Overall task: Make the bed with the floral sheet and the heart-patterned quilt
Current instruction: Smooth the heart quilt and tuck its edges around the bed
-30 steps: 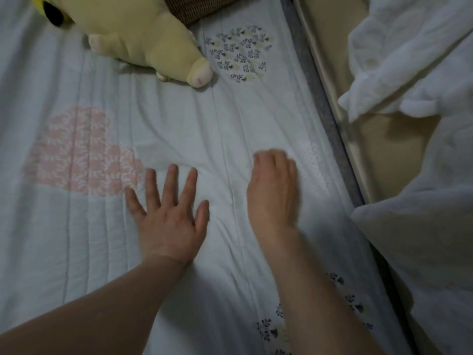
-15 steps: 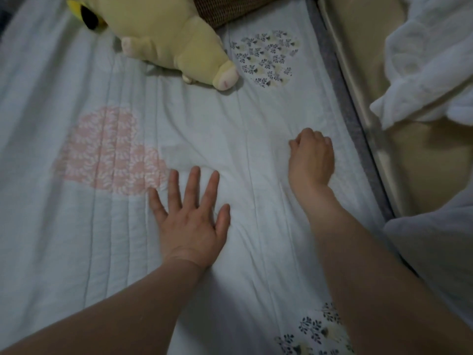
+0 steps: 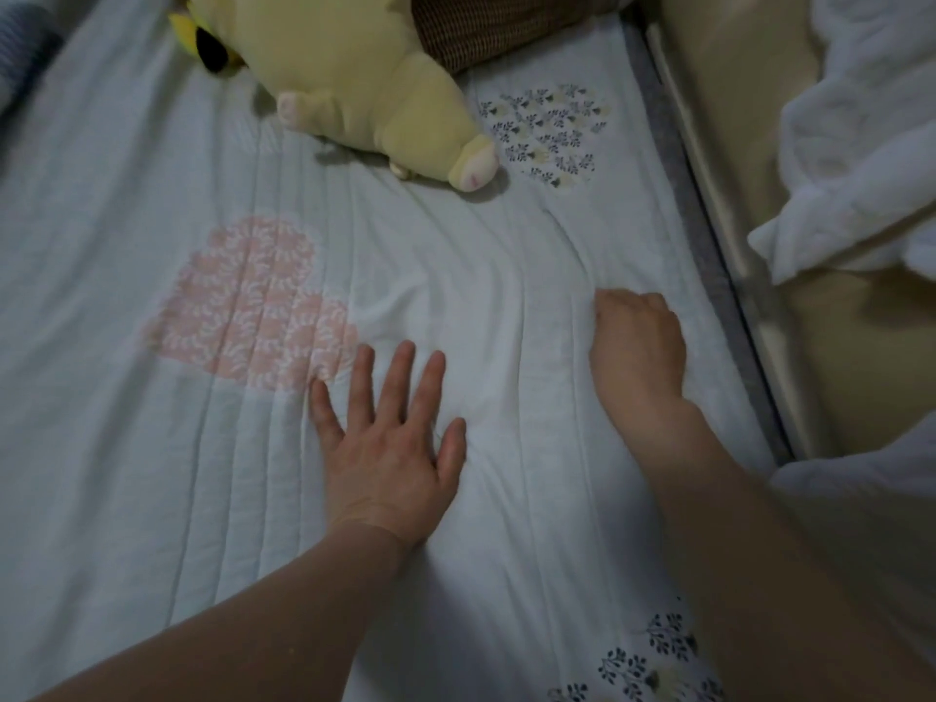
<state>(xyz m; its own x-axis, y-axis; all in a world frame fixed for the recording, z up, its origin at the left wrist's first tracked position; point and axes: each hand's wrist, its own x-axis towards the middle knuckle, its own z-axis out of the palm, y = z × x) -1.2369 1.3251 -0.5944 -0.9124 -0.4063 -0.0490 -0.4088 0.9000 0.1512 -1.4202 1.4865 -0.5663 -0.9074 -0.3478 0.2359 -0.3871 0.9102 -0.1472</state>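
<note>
Nearest, at the foot-side edge of the bed: the heart-patterned quilt (image 3: pixel 152 473) lies spread flat over the bed surface, pale with stitched lines running lengthwise. A heart of dark flower sprigs (image 3: pixel 638 666) sits there, partly under the right forearm. Next out, mid-bed: left hand (image 3: pixel 390 458) palm down on the quilt, fingers (image 3: pixel 362 382) straight and splayed, released, pressing flat; the little fingertip touches the near margin of a pink heart (image 3: pixel 253 306). Right hand (image 3: pixel 635 347) lies beside it toward the bed's right edge, apart from the left, with its fingers curled under and grasping a bunch of quilt. The fingertips are hidden, and creases fan away from the knuckles toward the far end. The quilt is thus under both hands, flat beneath the left and puckered at the right. Farther out: a yellow plush toy (image 3: pixel 344 68) rests on the quilt, one paw just beside a second dark-sprig heart (image 3: pixel 547 134). Behind the toy, a brown woven cushion (image 3: pixel 486 27). Far left corner: a bit of blue striped fabric (image 3: pixel 20 48). Along the right edge runs a grey border (image 3: pixel 684 205); beyond it lies a rumpled white blanket (image 3: pixel 861 144).
</note>
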